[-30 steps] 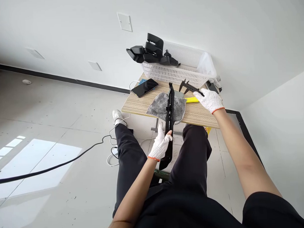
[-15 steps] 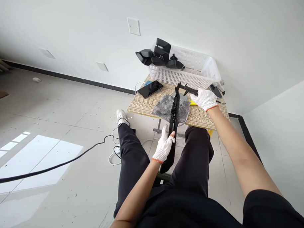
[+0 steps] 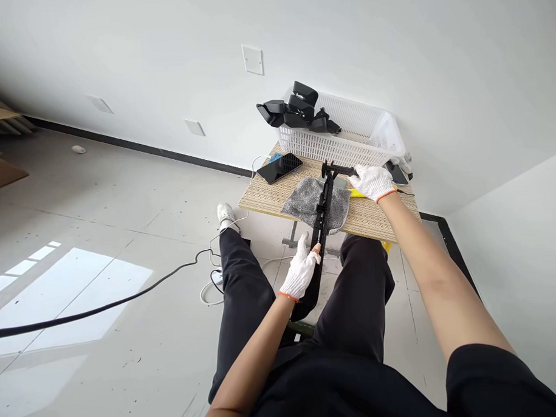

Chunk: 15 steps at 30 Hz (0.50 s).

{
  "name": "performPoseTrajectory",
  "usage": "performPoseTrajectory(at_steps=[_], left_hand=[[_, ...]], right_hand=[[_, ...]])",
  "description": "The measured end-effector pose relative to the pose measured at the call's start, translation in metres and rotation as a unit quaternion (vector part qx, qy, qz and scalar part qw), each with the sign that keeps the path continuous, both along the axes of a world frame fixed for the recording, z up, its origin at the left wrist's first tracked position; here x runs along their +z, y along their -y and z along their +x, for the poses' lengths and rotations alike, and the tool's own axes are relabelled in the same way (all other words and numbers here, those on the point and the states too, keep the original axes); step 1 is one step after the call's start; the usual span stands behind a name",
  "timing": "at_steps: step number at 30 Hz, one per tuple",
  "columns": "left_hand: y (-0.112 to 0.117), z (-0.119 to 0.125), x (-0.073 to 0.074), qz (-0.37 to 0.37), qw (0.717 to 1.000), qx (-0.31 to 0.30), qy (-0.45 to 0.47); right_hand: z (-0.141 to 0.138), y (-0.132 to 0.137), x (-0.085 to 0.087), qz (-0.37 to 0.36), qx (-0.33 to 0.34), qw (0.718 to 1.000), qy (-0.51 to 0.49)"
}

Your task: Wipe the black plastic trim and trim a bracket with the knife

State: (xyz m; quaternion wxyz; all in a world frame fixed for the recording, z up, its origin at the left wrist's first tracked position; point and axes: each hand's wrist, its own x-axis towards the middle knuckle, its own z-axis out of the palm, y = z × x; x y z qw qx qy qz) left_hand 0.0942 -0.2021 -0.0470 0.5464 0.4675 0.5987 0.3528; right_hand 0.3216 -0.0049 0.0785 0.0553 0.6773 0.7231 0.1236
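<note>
My left hand [image 3: 301, 270], in a white knit glove with one bare fingertip, grips the lower part of a long black plastic part [image 3: 322, 213]. The part runs from over my lap up across a grey cloth [image 3: 300, 198] on the small table. In my gloved right hand [image 3: 372, 182] is a black caliper [image 3: 343, 170], held by its beam. Its jaws are at the far end of the plastic part, pointing left; whether they touch it I cannot tell. A yellow object [image 3: 356, 193] lies beneath my right hand, partly hidden.
A white plastic basket [image 3: 335, 147] with several black moulded parts [image 3: 297, 110] stands at the table's back. A phone [image 3: 280, 167] lies at the left of the wood-patterned table [image 3: 263, 197]. Another dark device [image 3: 399, 174] sits at the right. A black cable [image 3: 148, 292] crosses the floor.
The caliper has turned flatter, and its jaws have shifted slightly left at the part's far end. The whole scene sits a little lower as my head tilts. My left grip is unchanged.
</note>
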Motion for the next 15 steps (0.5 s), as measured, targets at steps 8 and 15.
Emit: performPoseTrajectory(at_steps=[8, 15], left_hand=[[-0.0006, -0.0007, -0.0044, -0.001, 1.0, -0.011, -0.001], [-0.002, -0.0006, -0.0057, 0.001, 1.0, -0.005, -0.014]], right_hand=[[0.0043, 0.0007, -0.0037, 0.011, 0.008, 1.0, 0.013], [0.0069, -0.0013, -0.0057, 0.012, 0.005, 1.0, -0.003]])
